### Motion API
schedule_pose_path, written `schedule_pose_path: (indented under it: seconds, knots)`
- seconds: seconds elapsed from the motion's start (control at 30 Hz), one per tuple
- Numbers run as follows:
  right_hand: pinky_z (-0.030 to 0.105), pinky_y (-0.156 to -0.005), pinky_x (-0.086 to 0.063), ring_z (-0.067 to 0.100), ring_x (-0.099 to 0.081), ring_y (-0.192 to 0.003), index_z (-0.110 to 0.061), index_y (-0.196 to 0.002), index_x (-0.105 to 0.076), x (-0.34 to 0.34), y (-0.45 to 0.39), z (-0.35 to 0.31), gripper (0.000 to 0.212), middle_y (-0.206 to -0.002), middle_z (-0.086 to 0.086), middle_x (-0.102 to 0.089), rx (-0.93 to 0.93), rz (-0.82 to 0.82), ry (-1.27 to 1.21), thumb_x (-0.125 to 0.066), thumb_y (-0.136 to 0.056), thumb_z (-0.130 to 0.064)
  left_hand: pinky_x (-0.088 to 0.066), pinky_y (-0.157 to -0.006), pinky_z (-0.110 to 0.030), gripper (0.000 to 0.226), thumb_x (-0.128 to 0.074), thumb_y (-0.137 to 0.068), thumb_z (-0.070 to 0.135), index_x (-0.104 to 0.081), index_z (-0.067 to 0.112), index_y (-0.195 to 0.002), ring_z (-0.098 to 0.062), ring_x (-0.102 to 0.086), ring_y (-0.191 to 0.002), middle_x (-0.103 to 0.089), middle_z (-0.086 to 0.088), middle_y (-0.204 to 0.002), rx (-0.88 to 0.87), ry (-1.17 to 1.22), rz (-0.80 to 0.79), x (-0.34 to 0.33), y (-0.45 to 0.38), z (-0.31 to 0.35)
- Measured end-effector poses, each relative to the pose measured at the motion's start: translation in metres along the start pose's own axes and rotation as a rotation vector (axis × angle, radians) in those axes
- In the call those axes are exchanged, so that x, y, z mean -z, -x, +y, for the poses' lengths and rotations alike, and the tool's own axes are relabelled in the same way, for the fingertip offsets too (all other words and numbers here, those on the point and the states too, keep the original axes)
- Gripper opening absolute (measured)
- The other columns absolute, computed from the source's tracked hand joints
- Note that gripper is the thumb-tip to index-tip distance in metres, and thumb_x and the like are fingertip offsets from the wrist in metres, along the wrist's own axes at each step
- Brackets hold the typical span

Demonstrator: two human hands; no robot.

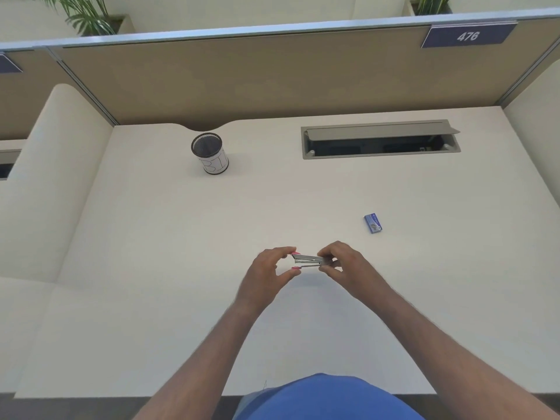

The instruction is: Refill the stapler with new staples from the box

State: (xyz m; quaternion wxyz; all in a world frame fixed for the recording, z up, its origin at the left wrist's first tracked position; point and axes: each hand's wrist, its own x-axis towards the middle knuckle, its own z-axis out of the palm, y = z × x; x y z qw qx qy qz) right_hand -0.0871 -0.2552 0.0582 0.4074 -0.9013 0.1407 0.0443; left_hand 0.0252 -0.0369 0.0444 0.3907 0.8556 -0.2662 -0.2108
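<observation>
A small metal stapler (306, 260) with pink ends is held just above the middle of the white desk (181, 237), between both hands. My left hand (268, 272) pinches its left end with thumb and fingertips. My right hand (344, 265) grips its right end, hiding that part. A small blue staple box (373, 223) lies flat on the desk, up and to the right of my right hand, apart from both hands. I cannot tell whether the box is open.
A black mesh pen cup (210, 153) with a white label stands at the back left. A grey cable tray (380, 140) with its lid raised is set into the desk at the back right. A tan partition (272, 77) closes the back.
</observation>
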Motion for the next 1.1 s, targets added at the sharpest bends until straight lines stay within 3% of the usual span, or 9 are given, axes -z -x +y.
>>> schedule_pose_path:
  seconds: [0.27, 0.53, 0.83, 0.93, 1.03, 1.1]
  knots:
    - [0.034, -0.096, -0.06, 0.015, -0.069, -0.103, -0.013, -0.116, -0.071, -0.023, -0.016, 0.029, 0.023, -0.111, -0.002, -0.067, -0.073, -0.032, -0.018, -0.069, -0.097, 0.0, -0.053, -0.11, -0.041, 0.044, -0.088, -0.094, 0.026, -0.074, 0.024, -0.137, -0.016, -0.057, -0.13, -0.07, 0.012, -0.132, 0.076, -0.014, -0.064, -0.017, -0.019, -0.022]
    - [0.038, -0.092, -0.054, 0.023, -0.063, -0.103, -0.014, -0.113, -0.074, -0.035, -0.028, 0.044, 0.02, -0.107, 0.002, -0.068, -0.118, -0.077, -0.001, -0.073, -0.094, -0.004, -0.045, -0.11, -0.034, 0.041, -0.09, -0.091, 0.02, -0.077, 0.018, -0.129, -0.023, -0.052, -0.126, -0.066, 0.001, -0.134, 0.021, -0.104, -0.073, -0.027, -0.027, -0.034]
    - [0.028, -0.086, -0.048, 0.019, -0.059, -0.101, -0.016, -0.109, -0.074, -0.038, -0.031, 0.049, 0.018, -0.104, -0.005, -0.064, -0.118, -0.074, -0.011, -0.075, -0.094, -0.007, -0.037, -0.102, -0.024, 0.038, -0.091, -0.088, 0.019, -0.08, 0.018, -0.125, -0.027, -0.057, -0.123, -0.068, -0.001, -0.126, 0.04, -0.149, -0.037, -0.034, -0.027, -0.037]
    - [0.024, -0.083, -0.046, 0.018, -0.058, -0.103, -0.017, -0.111, -0.073, -0.038, -0.031, 0.051, 0.021, -0.106, -0.005, -0.063, -0.126, -0.086, -0.013, -0.072, -0.094, -0.005, -0.045, -0.108, -0.035, 0.042, -0.092, -0.087, 0.021, -0.079, 0.018, -0.127, -0.028, -0.056, -0.125, -0.067, -0.001, -0.128, 0.036, -0.151, -0.035, -0.034, -0.027, -0.039]
    - [0.031, -0.09, -0.052, 0.02, -0.057, -0.111, -0.015, -0.119, -0.069, -0.033, -0.026, 0.05, 0.028, -0.116, -0.003, -0.063, -0.134, -0.113, -0.022, -0.067, -0.093, -0.005, -0.045, -0.111, -0.038, 0.05, -0.094, -0.085, 0.031, -0.077, 0.018, -0.13, -0.025, -0.056, -0.125, -0.067, 0.0, -0.131, 0.023, -0.152, -0.055, -0.032, -0.023, -0.038]
    - [0.027, -0.098, -0.046, 0.014, -0.051, -0.116, -0.015, -0.128, -0.065, -0.031, -0.021, 0.055, 0.033, -0.124, -0.006, -0.06, -0.119, -0.058, 0.005, -0.064, -0.096, -0.01, -0.044, -0.111, -0.039, 0.047, -0.09, -0.09, 0.037, -0.075, 0.019, -0.131, -0.022, -0.057, -0.125, -0.066, 0.001, -0.132, 0.018, -0.131, -0.03, -0.03, -0.023, -0.043]
